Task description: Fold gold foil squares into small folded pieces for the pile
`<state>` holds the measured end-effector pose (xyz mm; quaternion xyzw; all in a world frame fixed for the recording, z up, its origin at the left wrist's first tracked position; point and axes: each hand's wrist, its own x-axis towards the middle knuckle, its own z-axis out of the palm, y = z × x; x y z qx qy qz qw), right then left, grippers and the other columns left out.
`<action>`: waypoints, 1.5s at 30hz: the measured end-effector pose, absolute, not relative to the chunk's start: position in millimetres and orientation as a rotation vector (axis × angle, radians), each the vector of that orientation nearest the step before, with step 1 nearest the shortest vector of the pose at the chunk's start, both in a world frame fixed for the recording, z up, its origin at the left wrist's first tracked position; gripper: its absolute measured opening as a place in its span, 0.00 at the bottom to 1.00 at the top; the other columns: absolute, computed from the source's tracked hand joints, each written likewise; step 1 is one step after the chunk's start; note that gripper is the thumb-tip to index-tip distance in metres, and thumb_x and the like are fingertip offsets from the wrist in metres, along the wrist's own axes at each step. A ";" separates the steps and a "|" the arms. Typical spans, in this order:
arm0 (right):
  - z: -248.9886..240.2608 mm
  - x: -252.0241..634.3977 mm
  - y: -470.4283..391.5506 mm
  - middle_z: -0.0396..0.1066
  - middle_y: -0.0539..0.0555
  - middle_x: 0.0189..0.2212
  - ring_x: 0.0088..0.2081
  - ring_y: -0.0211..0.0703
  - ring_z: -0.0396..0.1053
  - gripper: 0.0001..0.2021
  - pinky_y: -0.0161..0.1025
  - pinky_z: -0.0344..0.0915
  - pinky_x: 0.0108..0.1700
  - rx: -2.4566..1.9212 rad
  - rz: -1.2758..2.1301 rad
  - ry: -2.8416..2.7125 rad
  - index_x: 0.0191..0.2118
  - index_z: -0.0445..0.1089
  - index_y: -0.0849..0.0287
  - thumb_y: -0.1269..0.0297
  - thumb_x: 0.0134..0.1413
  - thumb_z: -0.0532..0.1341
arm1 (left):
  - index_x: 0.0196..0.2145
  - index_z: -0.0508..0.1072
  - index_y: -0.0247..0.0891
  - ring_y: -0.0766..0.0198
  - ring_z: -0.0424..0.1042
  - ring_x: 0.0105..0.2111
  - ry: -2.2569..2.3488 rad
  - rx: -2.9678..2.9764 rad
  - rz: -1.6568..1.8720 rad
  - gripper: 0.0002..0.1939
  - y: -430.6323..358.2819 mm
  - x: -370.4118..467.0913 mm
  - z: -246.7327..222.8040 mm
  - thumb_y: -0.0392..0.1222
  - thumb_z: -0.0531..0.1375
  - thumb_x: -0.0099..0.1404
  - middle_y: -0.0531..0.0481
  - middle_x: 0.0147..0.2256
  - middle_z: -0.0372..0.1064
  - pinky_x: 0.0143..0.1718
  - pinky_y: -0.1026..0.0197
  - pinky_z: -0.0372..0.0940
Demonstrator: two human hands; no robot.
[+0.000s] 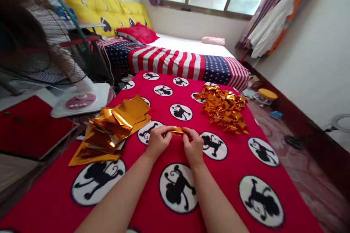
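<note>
A small piece of gold foil paper (177, 131) is stretched between my two hands, just above the red cloth with monkey prints. My left hand (160, 140) pinches its left end, and my right hand (193, 145) pinches the right end. To the left lies a loose stack of flat gold foil sheets (131, 113), its sheets overlapping at different angles. On the right side of the cloth rests a heap of folded gold foil pieces (222, 107).
The red cloth (226, 196) covers the table. At the left stand a fan base (95, 96) and a blurred fan. Behind is a bed with a striped cover (169, 62). A yellow stool (267, 94) is on the floor at right.
</note>
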<state>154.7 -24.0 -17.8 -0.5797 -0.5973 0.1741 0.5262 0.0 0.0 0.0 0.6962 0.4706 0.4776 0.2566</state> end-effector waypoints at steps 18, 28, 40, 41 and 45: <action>-7.7 155.9 -26.3 0.74 0.54 0.27 0.29 0.41 0.69 0.10 0.35 0.62 0.34 -1.547 0.270 -1.491 0.30 0.72 0.60 0.66 0.57 0.54 | 0.27 0.72 0.40 0.57 0.72 0.30 1.959 2.243 0.537 0.12 -6.6 5.4 16.2 0.43 0.51 0.61 0.47 0.28 0.74 0.28 0.60 0.54; -9.6 156.2 -26.3 0.75 0.53 0.26 0.28 0.41 0.70 0.09 0.36 0.63 0.33 -1.528 0.283 -1.490 0.30 0.73 0.60 0.69 0.54 0.55 | 0.31 0.75 0.40 0.56 0.73 0.30 1.951 2.292 0.439 0.17 -4.6 5.2 12.3 0.45 0.48 0.64 0.45 0.30 0.75 0.28 0.59 0.55; -7.3 155.1 -27.4 0.73 0.52 0.24 0.27 0.41 0.69 0.09 0.35 0.61 0.32 -1.563 0.266 -1.510 0.28 0.71 0.59 0.68 0.54 0.55 | 0.30 0.75 0.40 0.58 0.72 0.32 1.753 2.393 0.461 0.22 -2.7 -2.1 14.2 0.49 0.45 0.68 0.45 0.30 0.74 0.31 0.59 0.56; -7.3 155.0 -27.5 0.73 0.52 0.23 0.26 0.41 0.68 0.09 0.35 0.61 0.32 -1.570 0.266 -1.509 0.28 0.71 0.59 0.68 0.54 0.55 | 0.30 0.75 0.40 0.58 0.72 0.32 1.742 2.399 0.459 0.22 -2.6 -2.5 13.7 0.49 0.45 0.68 0.45 0.30 0.74 0.31 0.60 0.56; -6.1 154.5 -28.1 0.72 0.52 0.23 0.25 0.40 0.68 0.09 0.35 0.60 0.30 -1.600 0.246 -1.512 0.27 0.70 0.59 0.68 0.54 0.55 | 0.29 0.75 0.39 0.58 0.71 0.32 1.713 2.425 0.451 0.21 -2.0 -3.3 11.4 0.47 0.46 0.68 0.45 0.29 0.73 0.31 0.59 0.55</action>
